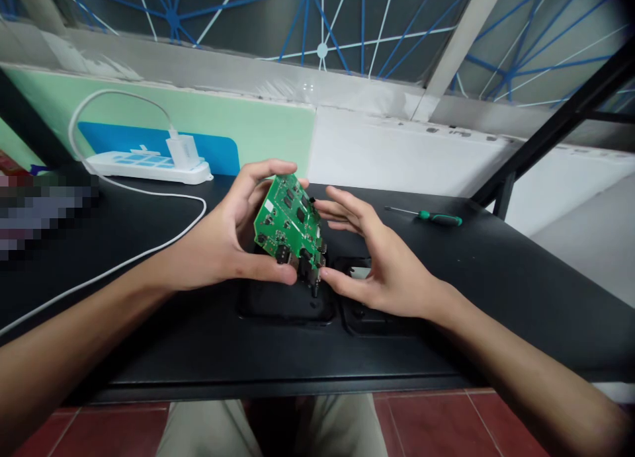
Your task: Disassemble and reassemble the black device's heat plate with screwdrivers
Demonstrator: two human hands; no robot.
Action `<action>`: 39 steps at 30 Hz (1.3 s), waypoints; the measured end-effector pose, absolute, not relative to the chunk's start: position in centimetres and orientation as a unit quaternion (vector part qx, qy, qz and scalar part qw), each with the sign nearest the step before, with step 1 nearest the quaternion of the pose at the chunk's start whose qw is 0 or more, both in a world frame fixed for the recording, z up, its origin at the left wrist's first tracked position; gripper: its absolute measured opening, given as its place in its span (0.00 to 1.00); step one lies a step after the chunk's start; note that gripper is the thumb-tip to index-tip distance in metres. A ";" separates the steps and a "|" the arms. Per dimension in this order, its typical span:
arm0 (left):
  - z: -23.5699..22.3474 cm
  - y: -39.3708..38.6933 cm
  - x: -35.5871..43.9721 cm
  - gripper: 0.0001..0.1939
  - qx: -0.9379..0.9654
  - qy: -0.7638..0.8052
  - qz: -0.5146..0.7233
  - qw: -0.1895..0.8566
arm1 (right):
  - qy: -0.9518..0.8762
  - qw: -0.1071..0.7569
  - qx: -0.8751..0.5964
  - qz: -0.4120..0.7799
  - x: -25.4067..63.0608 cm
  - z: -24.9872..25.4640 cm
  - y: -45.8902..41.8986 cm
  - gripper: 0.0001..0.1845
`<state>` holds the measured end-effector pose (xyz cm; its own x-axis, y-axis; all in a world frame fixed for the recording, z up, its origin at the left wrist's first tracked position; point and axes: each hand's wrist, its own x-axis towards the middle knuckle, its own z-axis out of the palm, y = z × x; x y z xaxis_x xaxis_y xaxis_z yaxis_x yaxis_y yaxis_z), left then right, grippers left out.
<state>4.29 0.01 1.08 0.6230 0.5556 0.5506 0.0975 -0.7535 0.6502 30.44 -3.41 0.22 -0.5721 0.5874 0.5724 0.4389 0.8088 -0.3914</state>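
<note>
— Board first: where is it held?

— A green circuit board (290, 222) is held up above the black table (496, 291), tilted, with its component side turned toward the camera. Its long axis runs from upper left down to lower right. It is clamped by the left hand (225, 242): the thumb is pressed at the lower edge and the fingers are curled over the top edge.

— And the other hand?

— The right hand (384, 265) is kept open just to the right of the board, fingers spread. Its thumb tip is seen at the lower right corner, near the dark connectors; whether contact is made cannot be told. Nothing is gripped by it. The board lies to the left of that palm, so the left hand is the nearer one, being already on it.

— What is found underneath?

— Two black shell halves (297, 305) are laid side by side on the table, directly below the board and partly hidden by both hands.

— Room around it?

— Open table is left on both sides. A green-handled screwdriver (429, 216) is lying well apart to the right, behind the right hand. A white power strip (149, 167) with a plugged-in charger (182, 151) is set at the back left, and its white cable (124, 262) is trailed across the left side toward the near edge. The table's near edge runs just below the forearms.
</note>
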 end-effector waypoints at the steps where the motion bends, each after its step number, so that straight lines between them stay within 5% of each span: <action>1: 1.1 0.0 4.2 0.46 0.853 0.193 0.387 0.293 | -0.881 0.357 -0.291 0.102 30.4 0.3 -3.4 0.52; 16: 0.9 0.0 4.0 0.44 0.864 0.191 0.378 0.271 | -0.855 0.388 -0.303 0.164 30.5 -0.1 -3.0 0.53; 21: 0.3 0.5 3.0 0.59 0.894 0.206 0.321 0.236 | -0.857 0.373 -0.337 0.115 31.3 0.1 -2.4 0.55; 24: -1.0 0.5 1.7 0.66 0.869 0.270 0.288 0.299 | -0.855 0.353 -0.367 0.094 31.7 0.3 -2.2 0.55; 33: -1.5 -1.5 0.2 0.78 0.894 0.325 0.180 0.250 | -0.876 0.315 -0.364 0.036 31.8 0.8 -2.8 0.53; 39: -1.4 -1.4 0.0 0.75 0.907 0.295 0.177 0.242 | -0.889 0.291 -0.350 0.038 31.8 1.1 -3.3 0.52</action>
